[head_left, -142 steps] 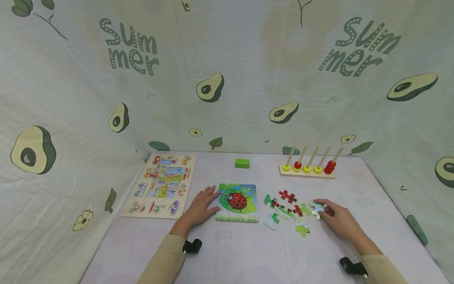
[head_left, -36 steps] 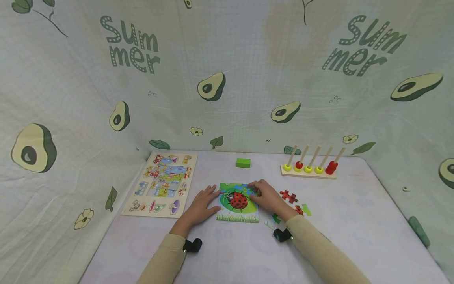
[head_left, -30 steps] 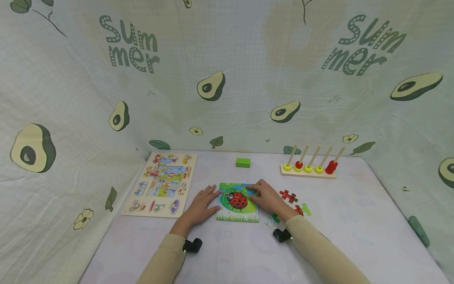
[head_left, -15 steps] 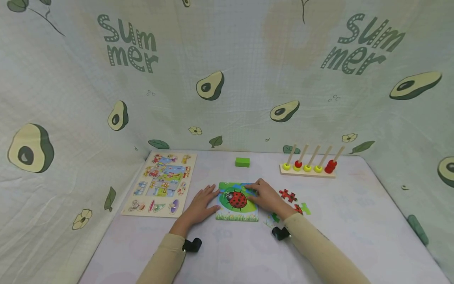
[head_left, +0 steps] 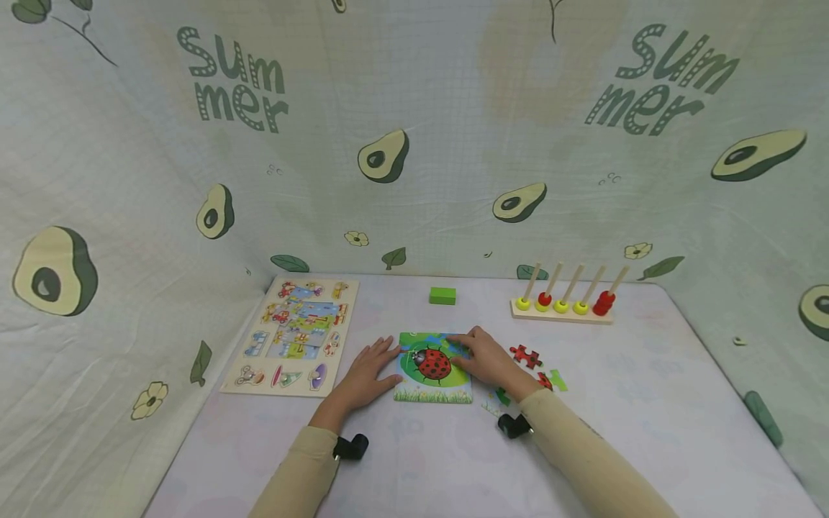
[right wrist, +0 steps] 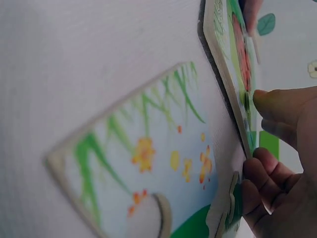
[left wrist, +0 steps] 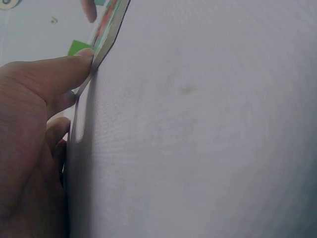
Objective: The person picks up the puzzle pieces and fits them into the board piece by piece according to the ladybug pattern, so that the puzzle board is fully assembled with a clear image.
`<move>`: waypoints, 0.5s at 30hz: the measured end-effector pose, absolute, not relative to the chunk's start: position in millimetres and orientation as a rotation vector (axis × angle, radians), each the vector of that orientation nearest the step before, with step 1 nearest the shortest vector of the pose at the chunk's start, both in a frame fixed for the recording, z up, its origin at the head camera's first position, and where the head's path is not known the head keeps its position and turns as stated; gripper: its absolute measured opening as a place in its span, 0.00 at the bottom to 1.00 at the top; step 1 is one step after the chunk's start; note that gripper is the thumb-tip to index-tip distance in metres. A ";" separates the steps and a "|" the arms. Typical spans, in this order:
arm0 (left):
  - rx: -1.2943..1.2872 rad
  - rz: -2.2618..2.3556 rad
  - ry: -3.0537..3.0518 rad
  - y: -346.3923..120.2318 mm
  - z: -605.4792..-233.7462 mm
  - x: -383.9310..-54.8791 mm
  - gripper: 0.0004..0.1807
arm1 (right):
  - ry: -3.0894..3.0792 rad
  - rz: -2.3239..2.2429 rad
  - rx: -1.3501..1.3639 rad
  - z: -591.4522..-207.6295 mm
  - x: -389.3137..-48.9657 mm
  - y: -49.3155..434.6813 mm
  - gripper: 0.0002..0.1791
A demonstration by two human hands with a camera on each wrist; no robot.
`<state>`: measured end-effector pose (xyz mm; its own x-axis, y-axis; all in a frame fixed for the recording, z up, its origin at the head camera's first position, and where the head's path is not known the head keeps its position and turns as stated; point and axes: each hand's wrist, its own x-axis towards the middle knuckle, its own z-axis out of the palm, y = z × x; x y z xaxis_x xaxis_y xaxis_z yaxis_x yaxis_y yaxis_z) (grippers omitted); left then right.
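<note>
A square ladybug puzzle board (head_left: 432,394) lies flat on the table between the hands. At its left edge rests my left hand (head_left: 363,375), fingers extended, thumb touching the rim; the left wrist view shows the thumb on the board's edge. My right hand (head_left: 490,361) is over the board's upper right corner, pinching a blue-green jigsaw piece (head_left: 455,347) against the picture between thumb and index finger. Most of that piece is hidden by the fingers. Beside the right forearm are loose jigsaw pieces, among them a red one (head_left: 527,357), a light green one (head_left: 558,380) and a grass-and-flower one (right wrist: 183,148).
A wooden picture puzzle (head_left: 337,332) lies at the left. Behind the board sits a green block (head_left: 443,296). A peg stand (head_left: 562,314) with yellow and red beads is at the back right, before a printed cloth backdrop (head_left: 453,237).
From right of the loose pieces, my right hand has brought the jigsaw piece to the board's upper right corner, then shifted it slightly left. My left hand stays at the board's edge.
</note>
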<state>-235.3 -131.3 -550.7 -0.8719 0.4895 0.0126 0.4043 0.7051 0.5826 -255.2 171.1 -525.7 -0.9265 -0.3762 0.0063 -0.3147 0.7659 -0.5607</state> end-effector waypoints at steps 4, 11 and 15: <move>0.730 0.894 2.763 -131.3 -549.9 -234.6 0.35 | 2.812 -0.933 -0.520 -523.5 -254.2 174.6 0.26; 0.717 0.899 2.766 -130.8 -548.6 -233.5 0.35 | 2.789 -1.011 -0.519 -521.0 -250.5 186.5 0.23; 0.719 0.897 2.768 -130.2 -547.9 -233.3 0.35 | 2.820 -1.014 -0.525 -517.9 -245.4 196.5 0.22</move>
